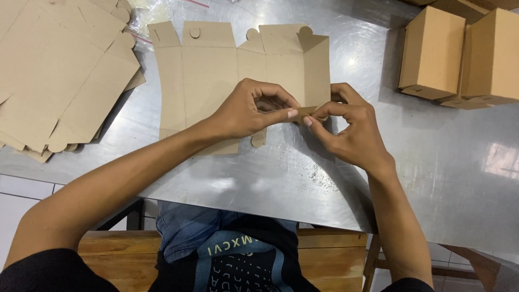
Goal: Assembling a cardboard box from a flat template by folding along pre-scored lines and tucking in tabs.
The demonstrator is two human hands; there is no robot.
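On the steel table (432, 162), a flat box blank (211, 75) lies unfolded. The left hand (246, 111) and right hand (351, 130) meet at its near right edge, both pinching 1 small flap (304, 112). Stack of blanks (59, 70) at left, 2 folded boxes (432, 51) at right.

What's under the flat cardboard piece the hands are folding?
The flat cardboard piece lies on the shiny metal table. The left hand and right hand pinch its lower flap. Whatever lies beneath the cardboard is covered.
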